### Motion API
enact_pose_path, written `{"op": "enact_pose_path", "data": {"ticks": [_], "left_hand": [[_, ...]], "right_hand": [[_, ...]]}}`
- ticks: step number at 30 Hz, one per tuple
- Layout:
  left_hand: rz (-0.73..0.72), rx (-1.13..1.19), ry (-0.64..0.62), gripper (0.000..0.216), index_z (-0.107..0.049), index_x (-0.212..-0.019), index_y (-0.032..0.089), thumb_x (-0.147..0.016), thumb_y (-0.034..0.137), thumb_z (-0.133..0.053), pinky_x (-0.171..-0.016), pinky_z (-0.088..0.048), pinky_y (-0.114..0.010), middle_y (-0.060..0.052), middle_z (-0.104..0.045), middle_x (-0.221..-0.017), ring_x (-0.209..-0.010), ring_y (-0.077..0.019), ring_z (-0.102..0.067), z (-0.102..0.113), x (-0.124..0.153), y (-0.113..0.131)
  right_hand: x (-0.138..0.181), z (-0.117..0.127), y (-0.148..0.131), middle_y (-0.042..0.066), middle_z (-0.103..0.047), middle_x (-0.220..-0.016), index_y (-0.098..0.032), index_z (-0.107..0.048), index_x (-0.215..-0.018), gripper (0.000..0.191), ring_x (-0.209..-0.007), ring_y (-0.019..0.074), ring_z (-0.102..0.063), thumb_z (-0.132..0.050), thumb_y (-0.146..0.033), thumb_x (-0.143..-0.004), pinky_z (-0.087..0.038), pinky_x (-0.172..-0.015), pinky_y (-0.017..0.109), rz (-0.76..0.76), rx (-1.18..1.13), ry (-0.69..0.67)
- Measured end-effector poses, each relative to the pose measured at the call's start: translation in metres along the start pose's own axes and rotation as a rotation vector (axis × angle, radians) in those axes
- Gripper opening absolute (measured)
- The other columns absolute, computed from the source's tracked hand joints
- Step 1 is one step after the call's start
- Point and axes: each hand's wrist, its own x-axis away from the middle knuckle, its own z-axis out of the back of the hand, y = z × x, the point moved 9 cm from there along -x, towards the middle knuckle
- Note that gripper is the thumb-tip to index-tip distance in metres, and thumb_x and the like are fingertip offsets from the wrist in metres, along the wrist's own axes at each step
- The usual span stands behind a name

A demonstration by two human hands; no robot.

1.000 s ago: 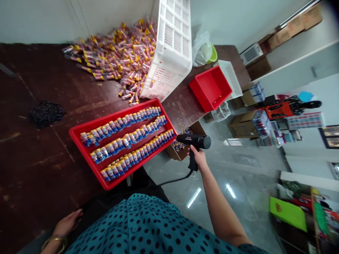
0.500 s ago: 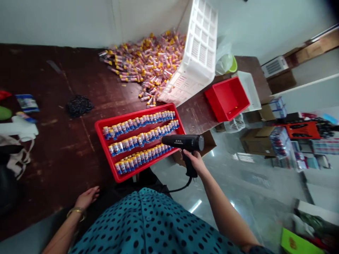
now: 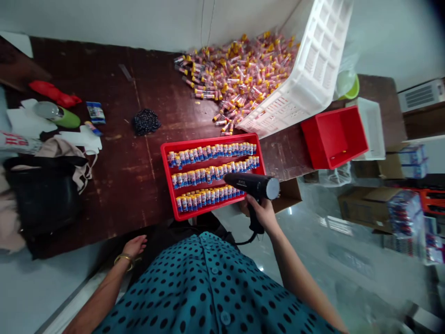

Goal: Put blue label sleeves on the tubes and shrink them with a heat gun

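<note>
My right hand (image 3: 262, 213) is wrapped round the handle of a black hair dryer (image 3: 248, 184), its cord hanging below. The nozzle points left over a red tray (image 3: 167, 185), above the right part of the rows. In the tray stand three rows of small tubes (image 3: 198, 176) with yellow tops and blue lower parts. My left hand (image 3: 135, 246) rests by my lap below the table's front edge, fingers loosely bent and apart, holding nothing. A gold bangle (image 3: 125, 260) circles that wrist.
A heap of pink tubes with yellow caps (image 3: 239, 74) spills from a tipped white crate (image 3: 306, 79). Right of it stand a red bin (image 3: 333, 137) and a white bin (image 3: 373, 130). A dark beaded bundle (image 3: 146, 122), a green-bottomed bottle (image 3: 66, 117) and a black bag (image 3: 45, 195) lie leftward.
The view has swung left, so the table and tray appear farther right and more of the left side shows. The dryer's nozzle tilts up slightly more. My right hand keeps its grip.
</note>
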Motion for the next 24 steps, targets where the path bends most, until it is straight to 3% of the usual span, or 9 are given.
{"op": "enact_pose_path", "data": {"ticks": [4,6,10,15,18,21,24], "left_hand": [[-0.026,0.010,-0.011,0.022,-0.067,-0.079,0.015,-0.078,0.036,-0.061,-0.052,-0.049,-0.022,-0.007,-0.072,-0.078,-0.054,-0.0119,-0.061,0.004,-0.006,0.011],[-0.046,0.019,-0.018,0.023,-0.067,-0.083,0.014,-0.078,0.036,-0.062,-0.054,-0.049,-0.022,-0.008,-0.073,-0.082,-0.056,-0.0114,-0.061,0.004,-0.009,0.017],[-0.081,0.027,-0.040,0.025,-0.068,-0.087,0.015,-0.075,0.036,-0.066,-0.057,-0.051,-0.022,-0.008,-0.073,-0.088,-0.059,-0.0109,-0.062,0.001,-0.013,0.022],[-0.078,0.004,-0.026,0.028,-0.067,-0.083,0.014,-0.072,0.040,-0.069,-0.054,-0.049,-0.023,-0.008,-0.072,-0.083,-0.057,-0.0114,-0.060,0.006,-0.014,0.016],[-0.069,-0.004,-0.012,0.029,-0.066,-0.081,0.014,-0.072,0.041,-0.069,-0.052,-0.048,-0.022,-0.007,-0.071,-0.080,-0.055,-0.0110,-0.059,0.014,-0.014,0.011],[-0.059,-0.012,-0.009,0.027,-0.065,-0.081,0.014,-0.073,0.040,-0.067,-0.053,-0.049,-0.022,-0.006,-0.070,-0.079,-0.056,-0.0108,-0.059,0.021,-0.015,0.006],[-0.053,-0.016,-0.002,0.026,-0.065,-0.082,0.014,-0.075,0.039,-0.065,-0.055,-0.049,-0.022,-0.006,-0.070,-0.082,-0.057,-0.0103,-0.059,0.022,-0.014,0.003]], "right_hand": [[0.017,-0.049,-0.002,0.007,-0.068,-0.068,-0.015,-0.066,-0.076,0.042,-0.055,0.0166,-0.057,-0.067,-0.057,-0.078,-0.047,-0.053,0.028,0.004,-0.071,-0.233],[0.020,-0.058,-0.006,0.006,-0.068,-0.068,-0.015,-0.066,-0.076,0.041,-0.058,0.0169,-0.057,-0.066,-0.056,-0.079,-0.047,-0.056,0.027,0.054,-0.083,-0.202],[0.017,-0.051,-0.007,0.005,-0.066,-0.063,-0.015,-0.065,-0.070,0.040,-0.057,0.0173,-0.056,-0.067,-0.054,-0.078,-0.046,-0.055,0.028,0.095,-0.047,-0.040],[0.023,-0.087,-0.010,0.005,-0.068,-0.069,-0.015,-0.067,-0.079,0.035,-0.061,0.0185,-0.060,-0.067,-0.050,-0.080,-0.048,-0.059,0.029,0.082,-0.100,-0.271],[0.030,-0.107,-0.025,0.005,-0.070,-0.077,-0.015,-0.068,-0.087,0.032,-0.071,0.0203,-0.063,-0.068,-0.046,-0.079,-0.051,-0.068,0.030,0.199,-0.085,-0.272],[0.036,-0.123,-0.027,0.005,-0.070,-0.078,-0.014,-0.068,-0.088,0.032,-0.070,0.0202,-0.063,-0.068,-0.045,-0.080,-0.051,-0.067,0.030,0.203,-0.079,-0.325],[0.036,-0.123,-0.027,0.006,-0.072,-0.083,-0.014,-0.068,-0.089,0.031,-0.073,0.0203,-0.063,-0.068,-0.044,-0.080,-0.052,-0.071,0.031,0.227,-0.088,-0.298]]}}
